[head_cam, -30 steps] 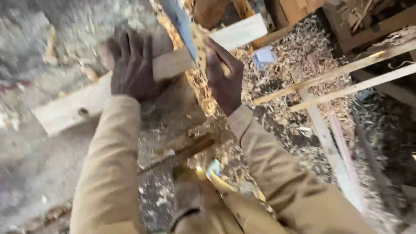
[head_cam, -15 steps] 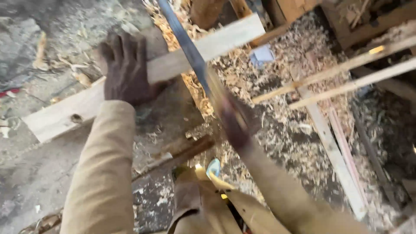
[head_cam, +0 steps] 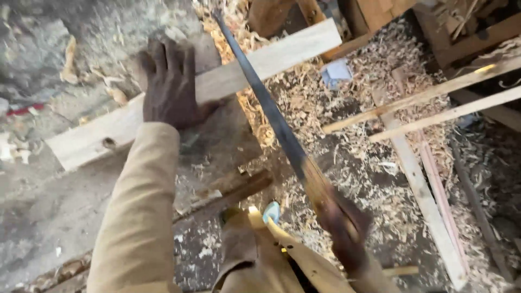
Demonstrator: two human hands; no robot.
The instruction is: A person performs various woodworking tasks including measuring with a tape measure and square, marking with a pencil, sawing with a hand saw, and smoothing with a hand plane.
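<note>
Pale wooden plank [head_cam: 228,76] flat across the bench, dark handsaw blade [head_cam: 266,103] across it.

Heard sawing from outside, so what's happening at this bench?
A person is cutting a pale wooden plank with a handsaw. The left hand lies flat on the plank and pins it to a worn work surface. The right hand, blurred, grips the saw's handle low near the body, with the blade crossing the plank. Wood shavings and loose slats cover the ground.
</note>
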